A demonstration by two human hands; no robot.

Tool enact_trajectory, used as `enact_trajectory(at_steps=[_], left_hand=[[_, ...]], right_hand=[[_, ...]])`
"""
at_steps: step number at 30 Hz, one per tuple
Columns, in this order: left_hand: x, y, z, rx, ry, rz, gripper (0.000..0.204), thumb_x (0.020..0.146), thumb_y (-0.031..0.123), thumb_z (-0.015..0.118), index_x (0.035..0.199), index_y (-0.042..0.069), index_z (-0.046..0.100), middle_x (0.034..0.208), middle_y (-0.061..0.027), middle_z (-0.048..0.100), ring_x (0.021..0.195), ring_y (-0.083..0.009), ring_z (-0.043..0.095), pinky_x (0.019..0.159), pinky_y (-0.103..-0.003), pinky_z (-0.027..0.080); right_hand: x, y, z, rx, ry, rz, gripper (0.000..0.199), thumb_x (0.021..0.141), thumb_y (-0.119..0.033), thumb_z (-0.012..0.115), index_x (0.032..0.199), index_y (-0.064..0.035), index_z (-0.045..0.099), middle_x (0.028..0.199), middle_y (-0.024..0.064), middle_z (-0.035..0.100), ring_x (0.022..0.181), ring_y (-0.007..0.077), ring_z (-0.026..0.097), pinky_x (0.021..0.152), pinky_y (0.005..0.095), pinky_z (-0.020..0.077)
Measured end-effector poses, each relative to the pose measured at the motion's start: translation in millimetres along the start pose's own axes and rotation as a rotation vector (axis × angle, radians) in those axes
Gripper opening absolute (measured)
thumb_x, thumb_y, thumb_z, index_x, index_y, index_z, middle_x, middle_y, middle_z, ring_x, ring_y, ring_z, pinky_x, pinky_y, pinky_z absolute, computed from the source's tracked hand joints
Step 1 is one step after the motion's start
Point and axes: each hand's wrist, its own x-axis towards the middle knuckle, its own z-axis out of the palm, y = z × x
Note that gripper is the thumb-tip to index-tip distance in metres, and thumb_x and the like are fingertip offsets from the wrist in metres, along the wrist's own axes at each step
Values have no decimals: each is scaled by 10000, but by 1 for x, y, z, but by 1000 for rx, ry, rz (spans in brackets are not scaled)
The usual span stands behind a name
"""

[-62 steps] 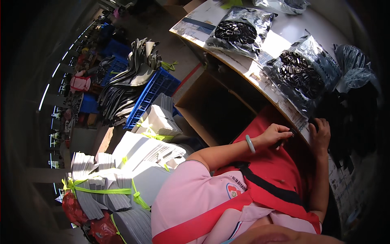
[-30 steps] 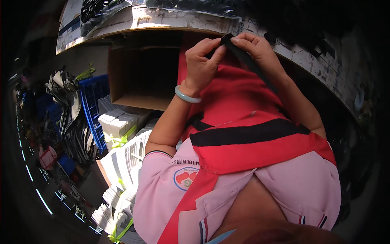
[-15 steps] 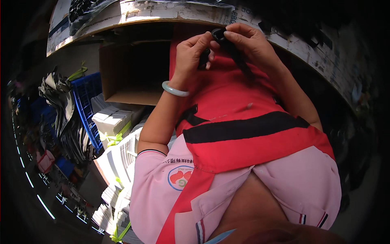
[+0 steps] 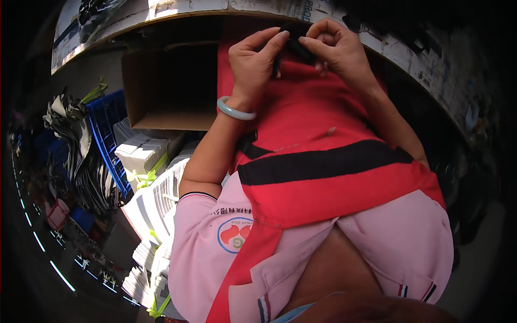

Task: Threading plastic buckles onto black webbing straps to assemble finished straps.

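Observation:
Both my hands hold one soft black piece [image 4: 299, 47], like a strip or band, above the lap of the red apron [image 4: 318, 102]. Its exact kind does not show. My left hand [image 4: 254, 63], with a pale bangle [image 4: 236, 111] at the wrist, pinches the piece's left side between thumb and fingers. On the other side, my right hand [image 4: 343, 56] grips it with the thumb in front and the fingers curled behind. The piece is bunched between the hands, close to the table edge, and part of it is hidden by the fingers.
A worktable [image 4: 177, 12] with a pale, worn top curves across the front, with dark items on it. Below it on the left stands an open cardboard box [image 4: 172, 119]. Beside that are a blue crate [image 4: 109, 134], white bundles [image 4: 141, 153] tied with yellow-green strips, and stacked grey sheets [image 4: 81, 151].
My hands have moved slightly up and closer to the table edge. The black piece, whose end hung down toward the right, is now bunched up between my fingers.

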Motion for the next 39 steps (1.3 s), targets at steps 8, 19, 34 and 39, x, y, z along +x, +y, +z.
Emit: enact_trajectory(at_steps=[8, 19, 34, 39], left_hand=[[1, -3, -11, 165, -152, 411, 179, 873, -38, 641, 1038, 3, 699, 805, -3, 591, 577, -39, 533, 430, -169, 373], [-21, 19, -14, 286, -328, 446, 219, 822, -120, 627, 972, 13, 715, 938, -45, 582, 622, -53, 555, 477, -174, 411], [-64, 71, -80, 501, -209, 144, 236, 809, -90, 666, 1010, 27, 707, 892, -31, 591, 561, -41, 513, 447, -169, 369], [-67, 75, -142, 266, 363, 75, 287, 966, 147, 571, 1206, -10, 583, 1041, -107, 644, 564, -69, 524, 413, -159, 367]], right_hand=[[2, 2, 2, 225, -84, -19, 301, 971, -209, 570, 1171, 13, 530, 799, 35, 588, 637, 92, 622, 531, 194, 528], [2, 3, -10, 82, -80, -131, 203, 903, -196, 676, 988, -12, 677, 837, 9, 657, 745, 70, 623, 696, 198, 511], [4, 24, 23, 70, -315, -25, 197, 893, -167, 677, 987, -11, 598, 898, 62, 662, 847, 112, 631, 752, 252, 512], [9, 10, -6, -499, -10, -449, 194, 892, -188, 661, 1001, -29, 638, 905, 89, 660, 788, 188, 640, 716, 291, 514]])
